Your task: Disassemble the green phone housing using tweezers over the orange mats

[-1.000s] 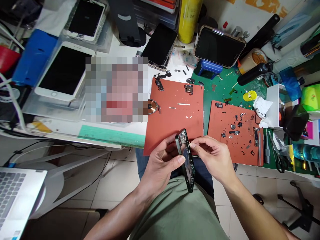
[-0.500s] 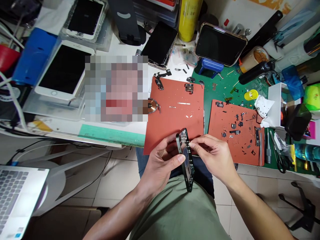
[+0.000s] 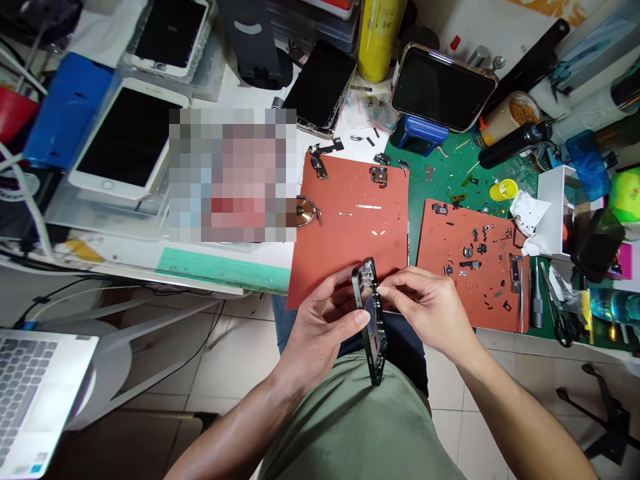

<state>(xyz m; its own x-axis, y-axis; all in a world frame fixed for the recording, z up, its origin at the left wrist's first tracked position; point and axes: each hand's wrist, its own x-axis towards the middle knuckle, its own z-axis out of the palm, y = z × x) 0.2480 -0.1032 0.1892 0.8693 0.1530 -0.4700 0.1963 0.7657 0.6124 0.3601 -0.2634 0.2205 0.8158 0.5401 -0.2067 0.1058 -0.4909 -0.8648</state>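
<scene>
A dark phone frame [image 3: 373,333] stands tilted on edge in front of the green shirt, its inner side facing right. My left hand [image 3: 325,320] is closed around its left side, the thumb pressed on the near edge. My right hand [image 3: 425,300] pinches at the frame's right edge, near the top; whatever lies between its fingertips is too small to make out. Beyond the hands is a red mat [image 3: 350,233] with small metal strips and parts. A second red mat [image 3: 470,287] at the right bears several small phone parts.
White phone [image 3: 123,143] lies at the left, and a black-screened phone [image 3: 443,87] leans on a blue stand. Scissors [image 3: 563,323] rest at the right edge. A laptop [image 3: 40,400] is at lower left. One area is pixelated.
My right hand has shifted very slightly left along with the frame's edge. My left hand keeps its hold on the frame.
</scene>
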